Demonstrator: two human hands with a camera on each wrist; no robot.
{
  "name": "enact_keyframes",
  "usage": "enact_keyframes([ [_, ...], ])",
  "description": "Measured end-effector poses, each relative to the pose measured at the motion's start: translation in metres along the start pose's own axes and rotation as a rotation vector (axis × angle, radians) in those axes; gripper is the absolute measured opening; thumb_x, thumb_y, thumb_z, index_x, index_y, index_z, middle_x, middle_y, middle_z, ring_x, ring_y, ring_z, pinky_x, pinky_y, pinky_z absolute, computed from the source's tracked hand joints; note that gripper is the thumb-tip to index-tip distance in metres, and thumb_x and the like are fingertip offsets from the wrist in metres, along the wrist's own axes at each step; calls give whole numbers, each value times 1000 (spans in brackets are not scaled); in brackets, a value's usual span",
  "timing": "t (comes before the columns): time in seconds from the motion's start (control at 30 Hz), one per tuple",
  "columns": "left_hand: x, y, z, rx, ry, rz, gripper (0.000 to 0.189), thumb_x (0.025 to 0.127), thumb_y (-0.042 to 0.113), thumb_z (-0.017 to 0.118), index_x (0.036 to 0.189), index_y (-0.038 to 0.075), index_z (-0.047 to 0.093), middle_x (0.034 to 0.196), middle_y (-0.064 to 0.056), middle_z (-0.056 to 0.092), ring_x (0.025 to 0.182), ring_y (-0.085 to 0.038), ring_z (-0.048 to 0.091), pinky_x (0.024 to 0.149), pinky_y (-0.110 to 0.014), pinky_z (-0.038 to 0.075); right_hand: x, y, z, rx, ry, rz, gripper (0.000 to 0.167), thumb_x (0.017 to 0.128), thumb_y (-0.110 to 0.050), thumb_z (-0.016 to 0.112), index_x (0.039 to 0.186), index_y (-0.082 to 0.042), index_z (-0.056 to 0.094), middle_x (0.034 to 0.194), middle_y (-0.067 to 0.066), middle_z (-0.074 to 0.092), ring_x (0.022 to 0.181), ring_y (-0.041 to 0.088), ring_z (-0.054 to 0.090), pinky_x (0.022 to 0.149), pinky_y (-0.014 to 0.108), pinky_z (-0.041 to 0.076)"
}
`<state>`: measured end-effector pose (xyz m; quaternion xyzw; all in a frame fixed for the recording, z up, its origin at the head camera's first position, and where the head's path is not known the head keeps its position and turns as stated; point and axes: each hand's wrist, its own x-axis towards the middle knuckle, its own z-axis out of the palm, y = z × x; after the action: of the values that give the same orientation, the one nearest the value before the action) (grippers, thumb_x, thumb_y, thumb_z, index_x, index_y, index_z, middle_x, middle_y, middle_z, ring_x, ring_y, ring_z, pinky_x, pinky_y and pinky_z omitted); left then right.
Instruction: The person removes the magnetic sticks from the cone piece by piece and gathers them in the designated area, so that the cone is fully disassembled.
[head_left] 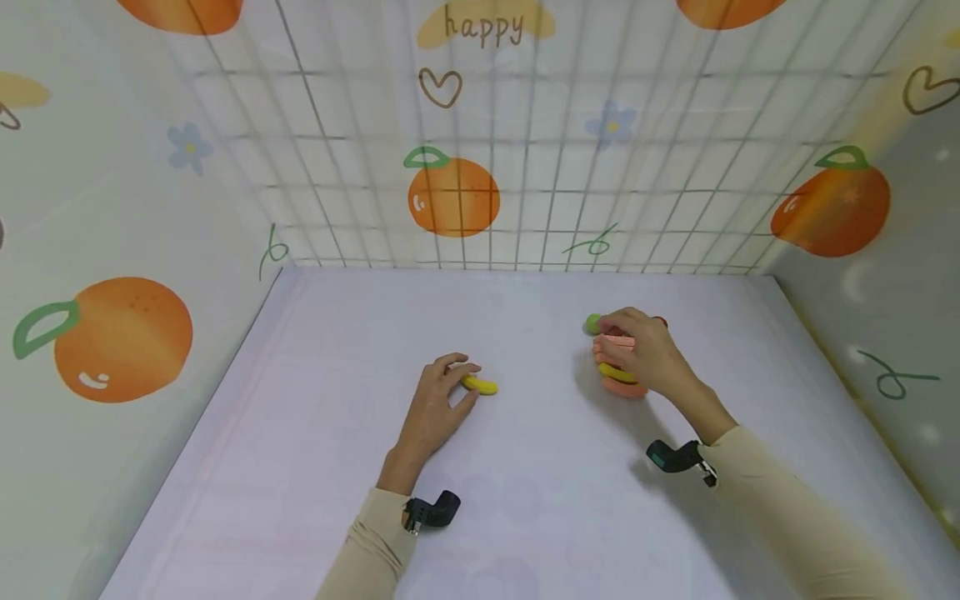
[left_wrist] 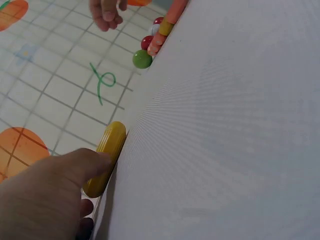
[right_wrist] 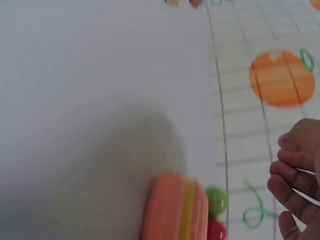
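Observation:
A small, slightly curved yellow piece like a toy banana [head_left: 483,387] lies on the white table, left of the pink pieces. My left hand [head_left: 435,408] is around its near end, and in the left wrist view the thumb rests against the ridged yellow side; the other fingers are partly hidden. Farther right, my right hand [head_left: 648,350] hovers over a cluster of ridged pink pieces [head_left: 622,389] with a yellow curved piece [head_left: 617,373] among them. Its fingers hang loosely curled, holding nothing visible in the right wrist view. A green ball [head_left: 592,323] and red balls [left_wrist: 146,42] lie beside the pink pieces.
Printed cloth [head_left: 450,200] with oranges and a grid closes off the back of the table. Side walls rise at left [head_left: 120,467] and right [head_left: 885,375]. A whitish ball [left_wrist: 154,30] lies among the red ones.

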<state>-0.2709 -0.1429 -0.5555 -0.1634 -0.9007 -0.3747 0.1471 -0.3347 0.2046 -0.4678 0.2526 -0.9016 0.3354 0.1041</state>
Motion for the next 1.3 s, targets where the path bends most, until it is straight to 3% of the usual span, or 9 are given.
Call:
enact_keyframes([
  [0.13, -1, 0, 0, 13, -20, -45, 31, 93, 20, 74, 123, 17, 69, 135, 2, 55, 121, -17, 46, 99, -36, 44, 5, -22, 23, 53, -56, -132, 17, 88, -5, 74, 105, -6, 72, 102, 9, 69, 94, 24, 64, 81, 48, 54],
  [0.23, -1, 1, -1, 4, -30, -53, 27, 93, 19, 73, 121, 18, 71, 128, 5, 59, 118, -15, 48, 98, -33, 45, 6, -34, 40, 70, -115, -186, 19, 89, -7, 74, 108, -5, 72, 104, 9, 69, 95, 22, 63, 80, 46, 55],
  [0.43, 1, 3, -1, -57, -58, -37, 24, 94, 14, 72, 116, 23, 74, 121, 14, 65, 113, -9, 47, 95, -34, 46, 4, -49, 65, 16, -216, -169, 25, 91, -17, 75, 113, -7, 72, 112, 1, 66, 108, 19, 60, 94, 48, 44],
  [0.57, 1, 3, -1, -70, -72, -42, 24, 93, 14, 72, 114, 26, 75, 120, 17, 66, 109, -8, 44, 91, -35, 45, 6, -56, 79, 10, -268, -175, 28, 89, -17, 76, 116, -8, 72, 116, 0, 65, 114, 22, 57, 92, 49, 39],
  [0.87, 0, 4, -3, -67, -83, -17, 22, 94, 16, 72, 114, 25, 75, 118, 14, 68, 107, -10, 44, 89, -35, 43, 7, -54, 100, 32, -300, -202, 28, 87, -10, 77, 114, -10, 72, 115, 0, 66, 114, 22, 56, 88, 45, 36],
  [1.13, -1, 3, -3, -25, -90, -3, 25, 93, 20, 73, 118, 26, 73, 122, 14, 66, 109, -9, 52, 91, -35, 44, 7, -52, 111, -85, -286, -265, 20, 88, -13, 78, 107, -12, 75, 110, 0, 67, 108, 21, 58, 86, 45, 39],
  [1.3, -1, 3, -3, 4, -65, 3, 27, 93, 24, 73, 120, 24, 72, 122, 12, 66, 108, -13, 54, 93, -37, 45, 5, -55, 108, -107, -288, -257, 19, 88, -15, 79, 106, -13, 76, 108, -2, 68, 107, 19, 59, 87, 42, 38],
])
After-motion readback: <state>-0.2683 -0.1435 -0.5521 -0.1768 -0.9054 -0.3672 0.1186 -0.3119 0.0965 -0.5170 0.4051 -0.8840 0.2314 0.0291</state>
